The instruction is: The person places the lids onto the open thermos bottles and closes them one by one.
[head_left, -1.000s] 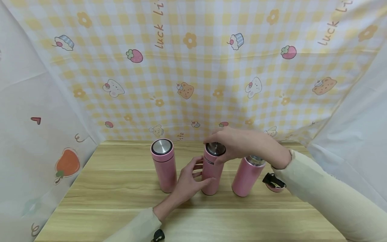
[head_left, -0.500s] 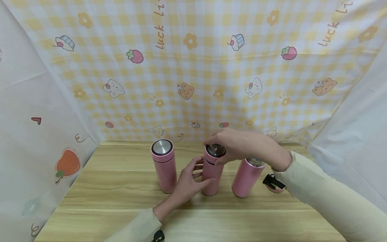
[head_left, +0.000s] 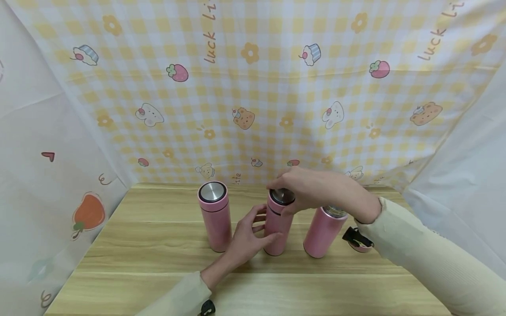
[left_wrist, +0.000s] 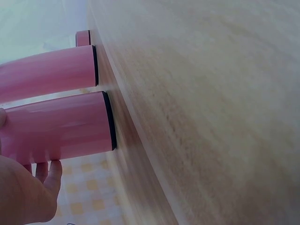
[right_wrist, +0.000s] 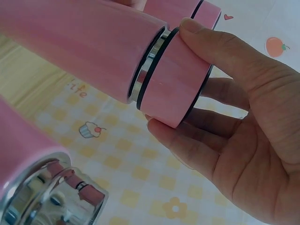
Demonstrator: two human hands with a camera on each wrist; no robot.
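Observation:
Three pink thermos bottles stand in a row on the table. My left hand [head_left: 247, 239] grips the body of the middle thermos [head_left: 277, 224], fingers behind it and thumb in front. Over its top, my right hand [head_left: 308, 186] holds the thermos lid [right_wrist: 176, 77] between thumb and fingers. A narrow band of shiny steel neck [right_wrist: 149, 61] shows between lid and body in the right wrist view. The right thermos [head_left: 323, 232] has no lid on, and its steel mouth [right_wrist: 70, 194] is exposed. At left, another thermos [head_left: 218, 226] stands with its lid on.
A loose pink lid [head_left: 359, 248] with a black strap [head_left: 357, 237] over it lies right of the open thermos, near my right sleeve [head_left: 415, 245]. Behind the wooden table [head_left: 158, 245] hangs a yellow checked cloth [head_left: 189, 105].

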